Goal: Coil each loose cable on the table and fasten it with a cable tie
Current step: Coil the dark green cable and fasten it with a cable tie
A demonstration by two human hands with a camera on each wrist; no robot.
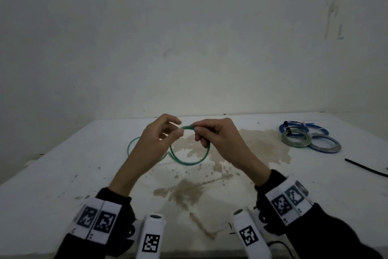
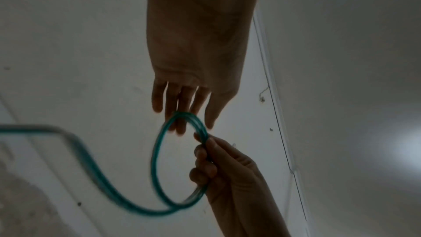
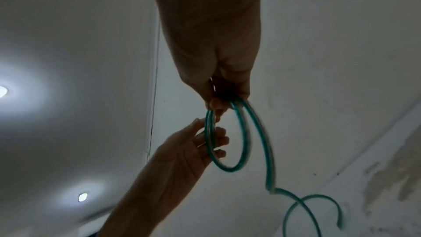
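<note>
Midair, the right hand (image 1: 216, 135) grips the green cable (image 1: 190, 160) loop; the left hand's (image 1: 161, 135) loosely spread fingers touch it.

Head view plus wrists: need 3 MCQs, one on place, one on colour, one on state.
1. Where do the finished coils lie on the table?
A far right
B near left
C centre

2. Colour of the cable being coiled?
A red
B green
C black

3. State of the right hand?
A flat on the table
B hanging idle
C gripping the loops

Key: A, they sit by the far right corner; B, the strand is green in every view; C, its fingers curl round the loops while the left hand feeds the tail.
</note>
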